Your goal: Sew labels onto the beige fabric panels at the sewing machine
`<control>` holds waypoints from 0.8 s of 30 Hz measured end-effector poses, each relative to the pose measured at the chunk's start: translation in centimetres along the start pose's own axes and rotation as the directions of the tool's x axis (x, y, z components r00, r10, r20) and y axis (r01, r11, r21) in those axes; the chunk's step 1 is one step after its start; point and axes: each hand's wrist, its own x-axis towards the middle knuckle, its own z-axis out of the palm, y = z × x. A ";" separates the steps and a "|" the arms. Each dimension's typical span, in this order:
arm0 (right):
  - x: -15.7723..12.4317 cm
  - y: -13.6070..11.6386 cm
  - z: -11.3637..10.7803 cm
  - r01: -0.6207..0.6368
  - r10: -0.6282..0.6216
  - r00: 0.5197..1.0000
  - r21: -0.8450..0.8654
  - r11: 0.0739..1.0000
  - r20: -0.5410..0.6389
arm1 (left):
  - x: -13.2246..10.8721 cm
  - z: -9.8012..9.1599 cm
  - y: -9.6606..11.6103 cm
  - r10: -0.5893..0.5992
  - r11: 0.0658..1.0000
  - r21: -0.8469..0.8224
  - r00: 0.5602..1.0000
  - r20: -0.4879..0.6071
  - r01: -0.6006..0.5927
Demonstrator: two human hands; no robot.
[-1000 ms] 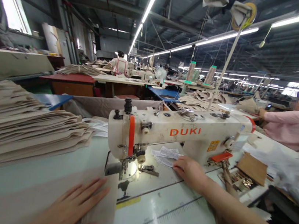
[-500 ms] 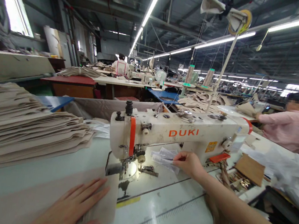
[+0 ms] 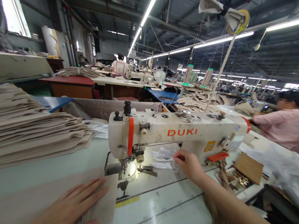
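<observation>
Left hand (image 3: 76, 200), laid flat, fingers extended, on beige fabric panel (image 3: 110, 203), near left; right hand (image 3: 190, 165), pinching white labels (image 3: 162, 164), centre, beside DUKI sewing machine (image 3: 156, 124); fabric stack (image 3: 24, 131), far left.

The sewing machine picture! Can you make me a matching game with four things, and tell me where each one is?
Things:
1. Left hand
2. Right hand
3. Stack of beige cloth pieces
4. Cones of thread

Places:
A. Standing behind the sewing machine, with green tops
B. Resting flat on a pale cloth sheet
C. On the table at the picture's left edge
D. Fingertips at the edge of the white slips

Right pairs: 1-B, 2-D, 3-C, 4-A
</observation>
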 end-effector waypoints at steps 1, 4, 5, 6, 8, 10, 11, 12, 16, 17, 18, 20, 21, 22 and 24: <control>0.0 -0.2 0.0 0.015 -0.015 1.000 -0.005 1.000 -0.021 | 0.0 -0.2 0.1 -0.004 1.000 0.004 1.000 0.000 0.004; -0.2 -0.7 -0.2 0.079 -0.081 0.993 -0.027 0.996 -0.088 | 0.3 -0.9 0.4 0.002 1.000 0.007 1.000 -0.013 -0.002; -0.5 -1.1 -0.4 0.103 -0.106 0.989 -0.032 0.994 -0.103 | 0.3 -1.2 0.6 0.005 1.000 0.010 1.000 -0.025 -0.004; -0.9 -1.5 -0.5 0.128 -0.131 0.985 -0.032 0.991 -0.113 | 0.4 -1.6 0.9 0.006 1.000 0.014 0.999 -0.040 -0.005; -2.1 -2.7 -0.8 0.219 -0.222 0.969 -0.044 0.975 -0.109 | 0.4 -2.6 1.9 -0.006 1.000 0.009 0.995 -0.096 0.007; -3.5 -4.5 -1.0 0.365 -0.372 0.925 -0.087 0.927 -0.077 | 0.6 -3.8 3.6 -0.039 0.999 -0.025 0.984 -0.173 0.035; -4.2 -5.6 -0.9 0.445 -0.454 0.889 -0.119 0.887 -0.060 | 0.8 -4.4 4.6 -0.054 0.998 -0.050 0.975 -0.216 0.044; -4.9 -6.7 -0.8 0.508 -0.516 0.856 -0.138 0.850 -0.030 | 1.1 -5.1 5.7 -0.066 0.996 -0.076 0.965 -0.256 0.048; -7.0 -11.5 1.0 0.675 -0.672 0.738 -0.080 0.734 0.058 | 2.8 -6.9 9.5 -0.100 0.984 -0.172 0.924 -0.369 0.038; -7.4 -12.5 1.6 0.696 -0.692 0.718 -0.039 0.717 0.081 | 3.1 -7.1 10.0 -0.109 0.980 -0.199 0.911 -0.397 0.031; -7.6 -13.4 2.2 0.705 -0.702 0.705 0.004 0.709 0.098 | 3.3 -7.3 10.3 -0.121 0.973 -0.230 0.900 -0.418 0.024; -7.7 -14.5 3.5 0.695 -0.700 0.706 0.090 0.714 0.104 | 3.3 -7.4 10.1 -0.166 0.952 -0.306 0.888 -0.429 0.030; -7.7 -14.8 4.0 0.680 -0.691 0.716 0.128 0.722 0.094 | 3.2 -7.5 9.8 -0.196 0.936 -0.348 0.890 -0.412 0.045; -7.5 -14.9 4.6 0.663 -0.680 0.728 0.167 0.730 0.084 | 3.0 -7.7 9.3 -0.222 0.921 -0.384 0.897 -0.383 0.064; -7.0 -14.6 5.6 0.631 -0.662 0.746 0.243 0.737 0.069 | 2.5 -7.9 8.2 -0.245 0.909 -0.406 0.906 -0.345 0.091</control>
